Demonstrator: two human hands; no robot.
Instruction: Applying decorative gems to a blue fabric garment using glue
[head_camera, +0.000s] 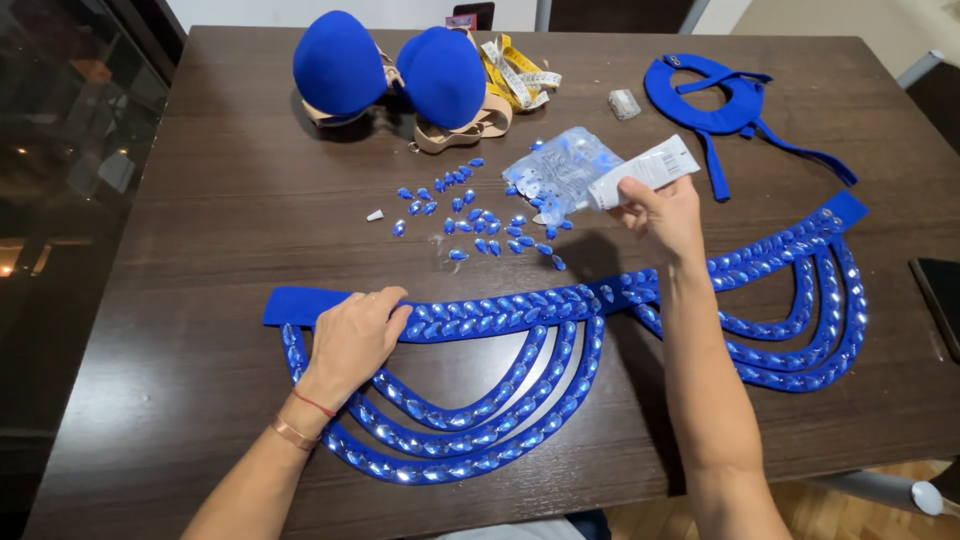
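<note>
A long blue fabric belt (520, 310) with hanging loops covered in blue gems lies across the dark wooden table (220, 200). My left hand (352, 338) rests flat on its left part, fingers curled over the band. My right hand (665, 212) is raised above the belt's middle and grips a white glue tube (645, 172), tilted up to the right. Several loose blue teardrop gems (475, 220) are scattered behind the belt, left of the tube. A clear bag of gems (560, 170) lies just beside the tube.
A blue padded bra top (395, 70) and a yellow measuring tape (520, 75) sit at the back. A blue fabric collar piece (720, 95) lies back right. A small white cap (375, 215) lies near the gems. A dark phone (940, 295) is at the right edge.
</note>
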